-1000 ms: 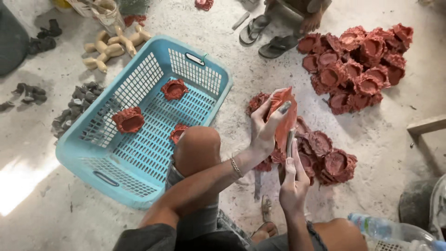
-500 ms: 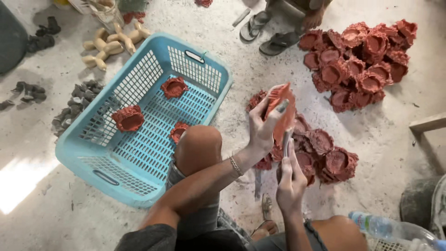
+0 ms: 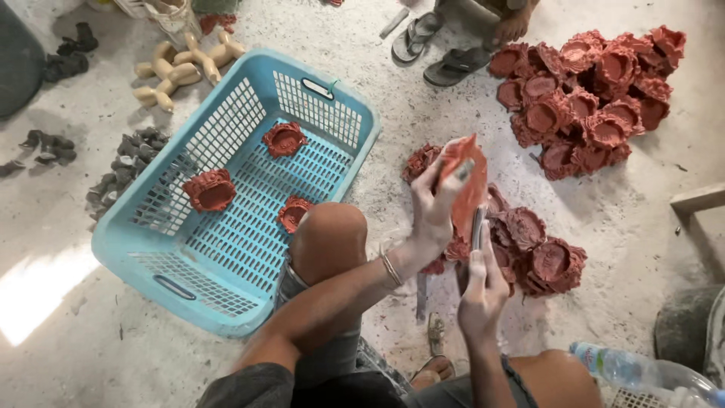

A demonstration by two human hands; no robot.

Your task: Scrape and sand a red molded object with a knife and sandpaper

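upright, the red clay piece stands in the left hand.

Soft daylight; sun glare lower left; hands perhaps motion-blurred

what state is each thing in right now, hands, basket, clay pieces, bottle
left hand: raised, fingers gripping the red clay piece
right hand: holding a thin dark tool against that piece
blue basket: upright on the floor, three red pieces inside
near red pile: loose heap by the knee
far red pile: larger heap, untouched
plastic bottle: lying on its side
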